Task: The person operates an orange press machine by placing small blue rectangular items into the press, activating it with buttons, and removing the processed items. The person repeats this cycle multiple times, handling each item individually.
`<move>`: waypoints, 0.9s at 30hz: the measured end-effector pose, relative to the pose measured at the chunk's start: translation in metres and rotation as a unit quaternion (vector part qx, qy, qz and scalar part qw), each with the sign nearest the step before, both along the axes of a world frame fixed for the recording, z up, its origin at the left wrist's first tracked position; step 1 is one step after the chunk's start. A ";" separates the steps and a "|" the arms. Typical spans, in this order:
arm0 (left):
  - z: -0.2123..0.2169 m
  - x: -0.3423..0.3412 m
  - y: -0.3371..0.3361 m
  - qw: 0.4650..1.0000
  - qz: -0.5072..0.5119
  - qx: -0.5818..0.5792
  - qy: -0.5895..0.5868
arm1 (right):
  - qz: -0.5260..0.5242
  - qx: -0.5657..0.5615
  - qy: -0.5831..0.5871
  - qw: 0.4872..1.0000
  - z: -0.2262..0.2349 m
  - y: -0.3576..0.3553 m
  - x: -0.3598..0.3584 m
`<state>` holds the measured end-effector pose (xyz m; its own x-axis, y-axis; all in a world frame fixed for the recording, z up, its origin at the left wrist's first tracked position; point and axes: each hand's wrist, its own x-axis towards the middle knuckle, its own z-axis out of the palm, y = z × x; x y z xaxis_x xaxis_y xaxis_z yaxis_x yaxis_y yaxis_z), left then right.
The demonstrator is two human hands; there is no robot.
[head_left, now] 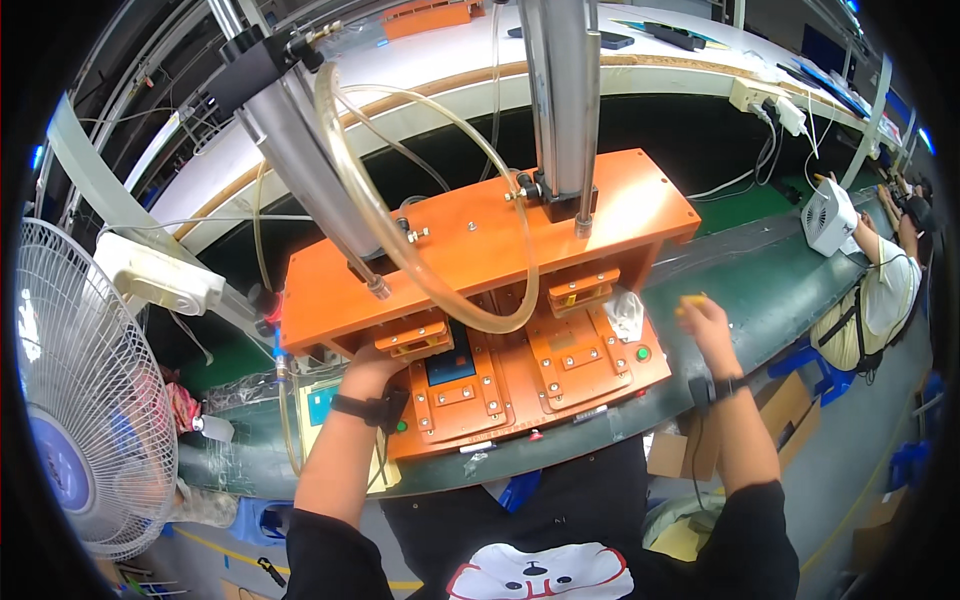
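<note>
While both hands work at the orange press fixture (pixel 480 250):
Left hand (pixel 372 362): reaches under the top plate at the left nest; fingers hidden, grip cannot be told.
Right hand (pixel 705 322): out over the green conveyor belt (pixel 770 290), pinching a small yellow piece (pixel 692 298).
Dark panel (pixel 452 364): seated in the left nest.
Step, as judged: loading stage; next needs hands drawn away from the plate.
</note>
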<state>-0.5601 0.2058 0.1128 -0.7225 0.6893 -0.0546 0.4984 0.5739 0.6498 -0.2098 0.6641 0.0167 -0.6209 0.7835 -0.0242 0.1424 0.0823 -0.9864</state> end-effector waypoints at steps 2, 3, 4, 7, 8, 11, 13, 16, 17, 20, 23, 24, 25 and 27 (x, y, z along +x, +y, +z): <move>0.001 0.011 0.004 0.999 -0.012 0.002 0.038 | -0.073 0.077 0.113 0.988 0.019 -0.046 0.034; 0.006 0.022 0.007 0.993 -0.018 -0.001 0.119 | -0.069 0.109 0.119 0.984 0.029 -0.075 0.049; 0.010 0.032 0.007 0.990 -0.036 0.005 0.139 | -0.037 0.103 0.101 0.989 0.059 -0.120 0.058; 0.039 0.067 0.005 0.996 -0.042 0.066 0.045 | 0.307 0.151 0.037 0.939 0.108 -0.215 0.066; 0.040 0.076 -0.003 0.994 -0.043 0.081 0.061 | 0.446 0.129 0.053 0.884 0.100 -0.237 0.062; 0.042 0.110 -0.031 0.989 -0.050 0.117 0.072 | 0.617 0.122 0.119 0.768 0.083 -0.285 0.046; 0.048 0.134 -0.061 0.985 -0.077 0.099 0.118 | 0.670 0.132 0.152 0.714 0.084 -0.304 0.035; 0.069 0.171 -0.108 0.977 -0.166 0.046 0.126 | 0.762 0.092 0.118 0.630 0.088 -0.320 0.024; 0.085 0.181 -0.122 0.976 -0.208 -0.029 0.056 | 0.776 0.068 0.117 0.616 0.093 -0.327 0.020; 0.103 0.203 -0.168 0.933 -0.355 -0.025 0.059 | 0.835 -0.082 0.098 0.536 0.086 -0.346 0.016; 0.156 0.235 -0.189 0.946 -0.322 -0.021 0.032 | 0.845 -0.177 0.135 0.486 0.087 -0.366 0.019; 0.171 0.245 -0.194 0.949 -0.313 -0.019 0.028 | 0.846 -0.212 0.158 0.463 0.097 -0.369 0.021; 0.178 0.250 -0.198 0.950 -0.310 -0.008 0.022 | 0.840 -0.225 0.191 0.456 0.111 -0.374 0.017; 0.188 0.257 -0.197 0.942 -0.333 -0.042 -0.023 | 0.860 -0.200 0.182 0.431 0.121 -0.379 0.004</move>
<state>-0.3026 0.0086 0.3011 -0.1276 0.9804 -0.1503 0.7391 0.1950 0.6448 -0.2061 0.2852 0.1378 -0.2947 -0.8672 0.4013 0.0401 -0.4308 -0.9015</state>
